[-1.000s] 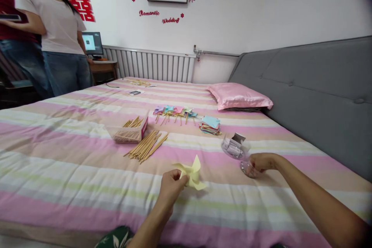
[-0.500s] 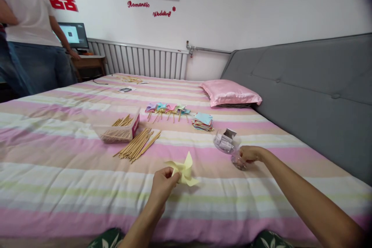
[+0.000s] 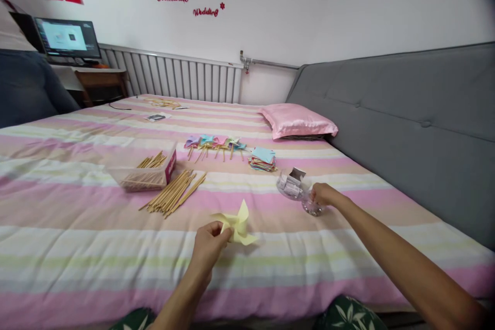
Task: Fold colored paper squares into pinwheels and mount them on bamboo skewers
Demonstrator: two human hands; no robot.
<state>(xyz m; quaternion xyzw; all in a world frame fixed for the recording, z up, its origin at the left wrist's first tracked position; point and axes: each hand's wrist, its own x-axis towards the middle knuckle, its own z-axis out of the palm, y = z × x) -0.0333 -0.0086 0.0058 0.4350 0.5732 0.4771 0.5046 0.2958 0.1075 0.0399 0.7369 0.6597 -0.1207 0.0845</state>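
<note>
Fingers of the left hand (image 3: 207, 247) pinch a yellow paper pinwheel (image 3: 236, 225) just above the striped bed (image 3: 77, 227). Over to the right, the right hand (image 3: 324, 194) closes its grip on a small clear plastic container (image 3: 311, 208) lying beside a second clear container (image 3: 289, 185). Wooden sticks (image 3: 172, 193) lie near a plastic box (image 3: 144, 171).

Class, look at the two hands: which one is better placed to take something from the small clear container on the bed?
The right hand. Its fingers already rest at the clear container, beside the jar of white slips. The left hand is farther away and is pinching the yellow paper pinwheel, so it is probably not free.
</note>
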